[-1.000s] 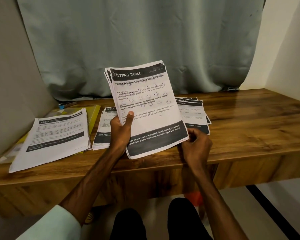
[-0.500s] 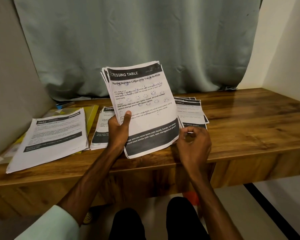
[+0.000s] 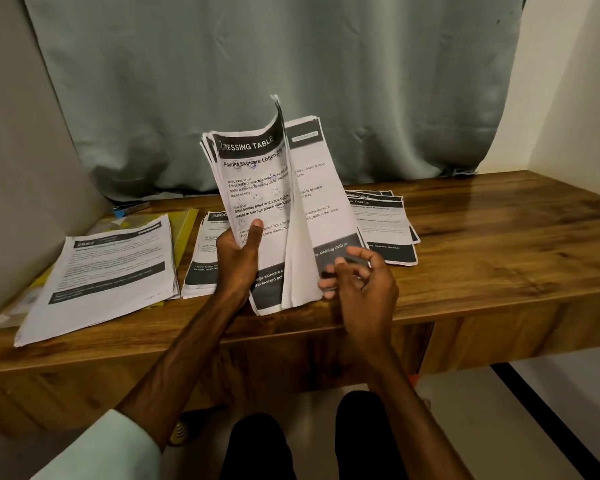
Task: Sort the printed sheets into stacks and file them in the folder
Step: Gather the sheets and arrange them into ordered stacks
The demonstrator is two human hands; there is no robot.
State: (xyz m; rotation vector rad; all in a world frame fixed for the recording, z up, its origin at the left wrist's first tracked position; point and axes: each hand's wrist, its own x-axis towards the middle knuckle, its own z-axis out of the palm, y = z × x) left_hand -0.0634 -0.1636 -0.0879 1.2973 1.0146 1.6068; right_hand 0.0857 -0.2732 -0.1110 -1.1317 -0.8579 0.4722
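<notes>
My left hand (image 3: pixel 240 258) grips a bundle of printed sheets (image 3: pixel 253 188) upright above the desk edge, thumb on the top page headed "DRESSING TABLE". The top few pages are folded over toward the left, baring a sheet behind (image 3: pixel 321 209). My right hand (image 3: pixel 359 278) is at the bundle's lower right corner, fingers curled and blurred against the turned pages. Three sorted stacks lie on the desk: a left stack (image 3: pixel 108 271), a middle stack (image 3: pixel 205 258) partly hidden by my left hand, and a right stack (image 3: pixel 392 226). A yellow folder (image 3: pixel 184 223) lies under the left stack.
The wooden desk (image 3: pixel 499 251) stretches bare to the right of the stacks. A grey-green curtain (image 3: pixel 257 81) hangs behind, a padded panel stands at left, and a white wall at right. My knees (image 3: pixel 312 445) are below the desk edge.
The right hand has lifted the top pages at the lower right corner and flipped them leftward, exposing another sheet. The left hand keeps its grip on the bundle.
</notes>
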